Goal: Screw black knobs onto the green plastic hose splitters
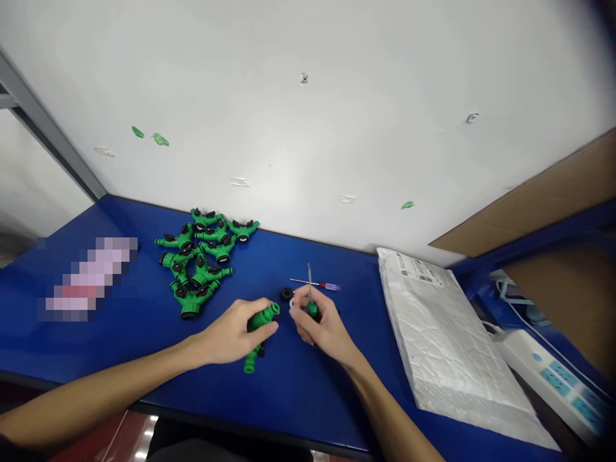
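Observation:
My left hand (235, 332) is closed around a green Y-shaped hose splitter (264, 316). One of its outlets sticks out beneath the palm, and my fingers hide much of its body. My right hand (325, 328) grips a screwdriver (312, 310) by its green handle, with the metal shaft pointing up and away. By the thumb and forefinger of that same hand shows a small white ring (291, 304). Just beyond these fingertips a round black part (287, 294) lies on the blue table (293, 398). Behind the right hand rests a second, thinner screwdriver (330, 287) with a purple handle.
Several green hose splitters (205, 273) with black fittings are grouped at the back left. A blurred pinkish item (91, 279) is at far left. On the right lie a silver padded mailer (433, 333) and a power strip (548, 375). A white wall (289, 141) bounds the back.

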`<act>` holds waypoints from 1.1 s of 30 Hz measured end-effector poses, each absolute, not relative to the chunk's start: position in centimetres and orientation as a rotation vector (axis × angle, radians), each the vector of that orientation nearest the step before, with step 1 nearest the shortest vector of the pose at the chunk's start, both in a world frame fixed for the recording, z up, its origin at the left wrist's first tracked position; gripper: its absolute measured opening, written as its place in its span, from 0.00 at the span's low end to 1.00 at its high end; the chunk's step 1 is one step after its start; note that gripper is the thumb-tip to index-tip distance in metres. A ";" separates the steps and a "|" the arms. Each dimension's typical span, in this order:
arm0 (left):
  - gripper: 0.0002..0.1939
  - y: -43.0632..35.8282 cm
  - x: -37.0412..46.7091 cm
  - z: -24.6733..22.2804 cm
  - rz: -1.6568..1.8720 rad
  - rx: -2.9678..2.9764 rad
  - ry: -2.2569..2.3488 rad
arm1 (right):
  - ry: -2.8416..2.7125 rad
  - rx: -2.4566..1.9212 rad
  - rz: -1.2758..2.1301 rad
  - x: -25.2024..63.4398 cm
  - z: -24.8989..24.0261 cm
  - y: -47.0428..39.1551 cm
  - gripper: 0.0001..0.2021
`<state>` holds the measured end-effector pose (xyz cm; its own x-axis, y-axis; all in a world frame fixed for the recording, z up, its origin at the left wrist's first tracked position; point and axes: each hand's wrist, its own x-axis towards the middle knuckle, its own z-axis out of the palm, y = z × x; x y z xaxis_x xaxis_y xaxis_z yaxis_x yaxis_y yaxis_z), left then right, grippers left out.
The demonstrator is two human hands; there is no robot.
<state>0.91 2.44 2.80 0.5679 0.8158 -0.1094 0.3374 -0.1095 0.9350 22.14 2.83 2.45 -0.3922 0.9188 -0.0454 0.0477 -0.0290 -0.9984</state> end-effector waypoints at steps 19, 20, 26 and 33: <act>0.13 1.3 1.4 3.9 0.455 1.805 0.933 | -1.928 -1.024 1.081 21.8 2.4 1.7 0.13; 0.13 1.2 1.5 3.8 0.490 1.900 0.970 | -1.999 -1.020 0.985 21.9 2.3 1.6 0.13; 0.13 1.2 1.5 2.2 0.625 2.299 1.135 | -2.208 -0.969 0.744 22.4 1.8 1.8 0.11; 0.15 1.1 1.3 1.2 0.681 2.468 1.197 | -1.976 -1.038 1.003 21.9 1.8 1.9 0.13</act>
<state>1.30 1.14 1.23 0.5369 0.7962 0.2789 0.6470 -0.6007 0.4695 21.88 1.94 1.75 -0.4503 0.8679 0.2097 0.3434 0.3851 -0.8566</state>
